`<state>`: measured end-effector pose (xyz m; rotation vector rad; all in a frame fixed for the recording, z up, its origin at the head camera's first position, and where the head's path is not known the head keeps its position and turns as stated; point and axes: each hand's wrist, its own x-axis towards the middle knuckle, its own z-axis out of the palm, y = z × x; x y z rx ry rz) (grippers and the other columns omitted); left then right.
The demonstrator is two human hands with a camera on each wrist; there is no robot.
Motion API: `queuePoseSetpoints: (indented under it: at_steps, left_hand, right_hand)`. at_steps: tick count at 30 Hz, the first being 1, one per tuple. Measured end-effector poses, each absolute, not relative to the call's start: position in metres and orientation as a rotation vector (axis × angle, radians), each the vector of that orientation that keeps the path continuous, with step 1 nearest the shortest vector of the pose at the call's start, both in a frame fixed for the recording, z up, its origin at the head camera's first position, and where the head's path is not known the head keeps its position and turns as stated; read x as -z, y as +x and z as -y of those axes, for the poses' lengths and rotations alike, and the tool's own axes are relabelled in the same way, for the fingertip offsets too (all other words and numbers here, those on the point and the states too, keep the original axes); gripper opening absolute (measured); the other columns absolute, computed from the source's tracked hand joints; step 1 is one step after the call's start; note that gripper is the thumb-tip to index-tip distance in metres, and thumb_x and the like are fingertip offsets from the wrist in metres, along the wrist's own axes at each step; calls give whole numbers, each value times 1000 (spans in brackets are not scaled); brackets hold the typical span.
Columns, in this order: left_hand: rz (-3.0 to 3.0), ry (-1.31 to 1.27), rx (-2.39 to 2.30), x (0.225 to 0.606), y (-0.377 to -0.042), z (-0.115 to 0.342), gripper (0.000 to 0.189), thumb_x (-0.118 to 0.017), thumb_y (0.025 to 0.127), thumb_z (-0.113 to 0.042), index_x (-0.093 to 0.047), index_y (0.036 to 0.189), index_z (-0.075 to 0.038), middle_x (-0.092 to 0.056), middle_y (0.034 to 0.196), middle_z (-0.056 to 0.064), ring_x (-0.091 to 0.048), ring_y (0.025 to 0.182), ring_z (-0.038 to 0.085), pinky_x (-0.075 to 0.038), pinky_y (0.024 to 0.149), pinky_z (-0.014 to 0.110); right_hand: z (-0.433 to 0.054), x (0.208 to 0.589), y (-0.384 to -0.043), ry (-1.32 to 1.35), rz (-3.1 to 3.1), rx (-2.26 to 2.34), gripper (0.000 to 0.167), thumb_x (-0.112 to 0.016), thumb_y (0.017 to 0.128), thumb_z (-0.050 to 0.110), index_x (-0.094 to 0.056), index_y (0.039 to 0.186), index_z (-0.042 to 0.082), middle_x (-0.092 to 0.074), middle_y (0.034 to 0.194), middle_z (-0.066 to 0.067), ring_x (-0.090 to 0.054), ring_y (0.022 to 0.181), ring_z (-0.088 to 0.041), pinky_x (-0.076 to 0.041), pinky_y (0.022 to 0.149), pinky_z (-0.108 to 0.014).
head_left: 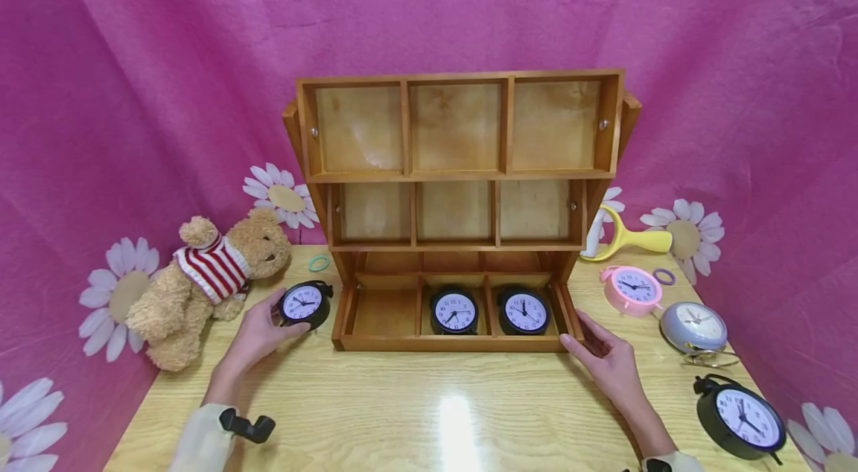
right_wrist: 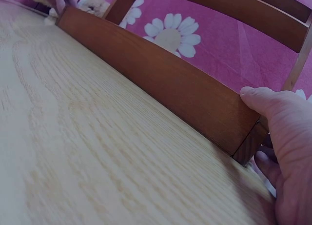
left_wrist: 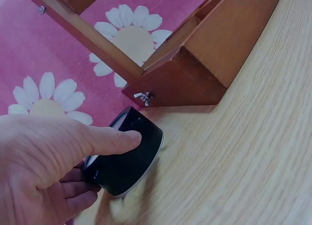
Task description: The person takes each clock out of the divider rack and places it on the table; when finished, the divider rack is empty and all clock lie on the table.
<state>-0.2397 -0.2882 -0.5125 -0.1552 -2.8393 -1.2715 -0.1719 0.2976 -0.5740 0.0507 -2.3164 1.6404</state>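
At the left of the head view, my left hand (head_left: 258,334) grips a round black alarm clock (head_left: 303,304) by its rim. The left wrist view shows the thumb across the black casing (left_wrist: 127,154) and the other fingers below. My right hand (head_left: 608,364) holds the front right corner of a three-tier wooden shelf (head_left: 456,344). Its thumb lies on the front board, its fingers along the side, as the right wrist view also shows. Two black alarm clocks stand in the bottom tier, one in the middle compartment (head_left: 454,311), one in the right (head_left: 524,311).
A teddy bear (head_left: 211,271) leans at the left by a green ring (head_left: 319,263). On the right are a yellow-handled tool (head_left: 637,240), pink clock (head_left: 632,289), purple ring (head_left: 664,276), grey-blue clock (head_left: 693,327) and another black alarm clock (head_left: 740,420). A pink curtain (head_left: 456,18) hangs behind.
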Motion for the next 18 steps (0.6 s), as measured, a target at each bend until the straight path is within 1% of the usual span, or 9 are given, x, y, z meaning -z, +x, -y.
queuePoseSetpoints:
  at_steps: [4,8,9,11,15,18]
  left_hand:
    - [2814,-123,1229,506,-236,283,96,-87,85,-17,-31,154,18,-44,150,40,-49,136,53,-44,112,61]
    - [2730,-71,1175,497,-233,276,97,-88,85,-20,-31,156,15,-41,154,39,-43,140,55,-40,115,63]
    - [2699,-56,1181,496,-232,274,96,-88,85,-19,-32,156,14,-41,154,38,-43,140,54,-40,115,63]
    - [2634,-33,1204,495,-231,269,94,-88,84,-16,-35,155,13,-46,152,35,-48,137,53,-42,114,61]
    - [2488,9,1322,491,-229,254,85,-86,83,-5,-41,152,12,-55,145,32,-56,131,50,-46,113,54]
    - [2433,17,1371,489,-225,240,81,-87,81,-3,-46,150,11,-59,143,30,-59,130,47,-47,111,51]
  right_hand:
    - [-298,573,-171,53,2311,-1644,56,-78,94,6,-58,144,-6,-60,138,-31,-60,109,11,-54,87,-10]
    - [-297,572,-171,52,2312,-1634,55,-78,94,6,-58,144,-5,-61,137,-31,-60,109,12,-54,87,-10]
    - [-297,572,-171,53,2312,-1635,55,-78,94,6,-59,144,-5,-61,137,-31,-60,109,11,-54,87,-10]
    - [-297,573,-171,54,2312,-1635,55,-78,94,6,-59,144,-5,-61,137,-31,-60,109,11,-54,86,-10]
    - [-298,573,-171,61,2304,-1648,55,-78,94,5,-58,144,-6,-61,137,-31,-61,109,10,-55,86,-11]
    - [-298,574,-172,65,2298,-1649,55,-78,94,5,-59,144,-6,-61,136,-31,-62,108,10,-55,86,-11]
